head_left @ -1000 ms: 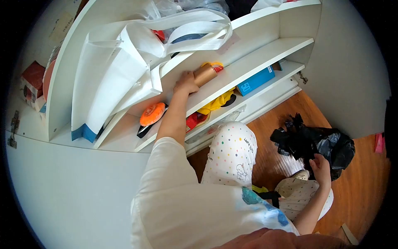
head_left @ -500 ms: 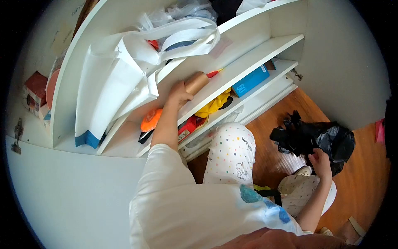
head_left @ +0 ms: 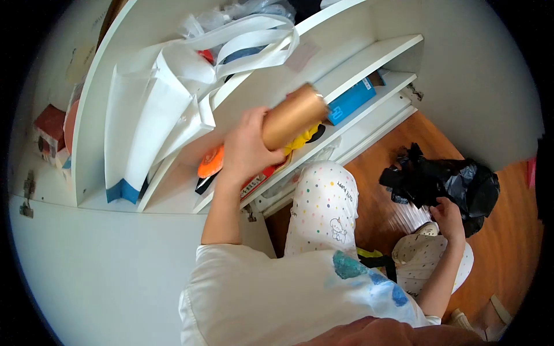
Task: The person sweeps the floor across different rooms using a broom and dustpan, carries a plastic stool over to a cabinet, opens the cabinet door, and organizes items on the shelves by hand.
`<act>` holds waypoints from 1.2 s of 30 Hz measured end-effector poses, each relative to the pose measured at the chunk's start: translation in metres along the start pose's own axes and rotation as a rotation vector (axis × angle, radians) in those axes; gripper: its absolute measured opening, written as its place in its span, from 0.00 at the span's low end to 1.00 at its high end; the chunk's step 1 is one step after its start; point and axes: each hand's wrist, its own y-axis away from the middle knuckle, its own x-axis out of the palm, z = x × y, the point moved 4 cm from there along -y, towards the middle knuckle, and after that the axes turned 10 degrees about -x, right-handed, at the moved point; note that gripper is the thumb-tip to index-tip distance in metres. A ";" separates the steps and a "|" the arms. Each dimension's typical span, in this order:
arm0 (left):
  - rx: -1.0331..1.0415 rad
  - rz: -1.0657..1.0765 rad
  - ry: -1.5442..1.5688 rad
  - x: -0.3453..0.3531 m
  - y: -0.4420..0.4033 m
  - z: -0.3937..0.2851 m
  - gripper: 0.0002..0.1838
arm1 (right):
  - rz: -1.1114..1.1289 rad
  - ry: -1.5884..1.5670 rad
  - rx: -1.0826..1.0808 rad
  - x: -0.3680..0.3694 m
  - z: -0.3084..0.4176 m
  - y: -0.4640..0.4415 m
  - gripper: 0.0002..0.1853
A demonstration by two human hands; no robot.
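Note:
My left hand (head_left: 248,144) is wrapped round the lower end of a copper-coloured cylinder (head_left: 294,115), held tilted in front of the shelves. Behind my left wrist, an orange item (head_left: 211,162) lies on a shelf, with yellow cloth (head_left: 302,140) on the level below. On the right, my right hand (head_left: 447,218) has its fingers at the near edge of a black plastic bag (head_left: 470,187) on the floor, closed on its dark plastic.
A white bag (head_left: 138,115) with a blue bottom hangs over the upper shelves. A blue box (head_left: 351,102) sits on a lower shelf (head_left: 398,82). Metal hinges (head_left: 415,91) show on the cabinet. Reddish boxes (head_left: 50,127) are at the far left.
The copper-coloured cylinder has come off the shelf and nearer to me in my left hand. The red and yellow item behind it is now mostly hidden. My right hand stays by the black bag.

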 end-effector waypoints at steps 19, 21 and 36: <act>-1.193 1.566 1.265 0.339 0.155 -0.161 0.14 | -0.033 -0.024 0.051 -0.019 0.007 0.010 0.16; -1.181 1.495 1.123 0.386 0.168 -0.133 0.12 | -0.070 -0.073 0.087 -0.023 0.004 0.014 0.17; -1.405 1.351 1.488 0.411 0.034 -0.133 0.19 | -0.135 -0.055 -0.023 -0.034 0.014 0.019 0.16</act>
